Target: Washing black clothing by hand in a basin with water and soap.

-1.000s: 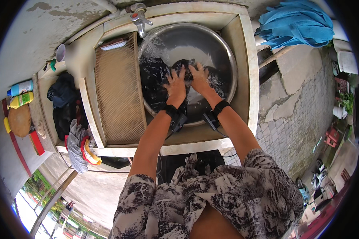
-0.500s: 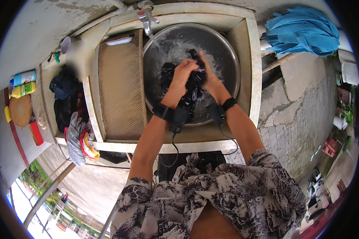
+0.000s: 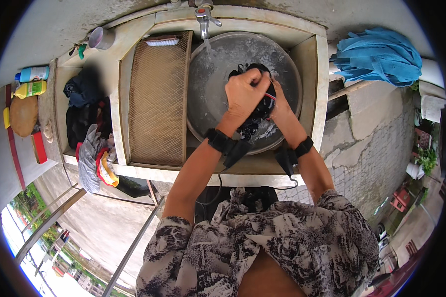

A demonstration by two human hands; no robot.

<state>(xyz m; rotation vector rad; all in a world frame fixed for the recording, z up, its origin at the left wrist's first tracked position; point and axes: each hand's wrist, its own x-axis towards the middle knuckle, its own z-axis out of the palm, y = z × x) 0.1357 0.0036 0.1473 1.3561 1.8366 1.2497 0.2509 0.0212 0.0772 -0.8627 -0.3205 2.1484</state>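
A wet black garment [image 3: 255, 111] with a thin red and white stripe is bunched between my hands over a round metal basin [image 3: 203, 116]. My left hand [image 3: 245, 94] is closed in a fist on its upper part. Along its right side, my right hand [image 3: 281, 103] is wrapped round the cloth, its fingers partly hidden behind the fabric. The garment's lower end hangs down to the water. Cloudy water with patches of foam fills the basin, and a thin stream falls into it from the tap [image 3: 204, 22] at the far rim.
Left of the basin lies a ribbed washing slab [image 3: 158, 104] with a brush [image 3: 162, 42] at its far end. Dark clothes [image 3: 82, 121] and a grey cloth [image 3: 89, 158] fill the left compartment. Bottles [image 3: 32, 81] stand farther left. Blue cloth [image 3: 379, 57] hangs at the right.
My left hand has closed into a fist on the garment, which is gathered up more tightly and sits farther right in view. The water's splashing has calmed. The whole view has shifted slightly.
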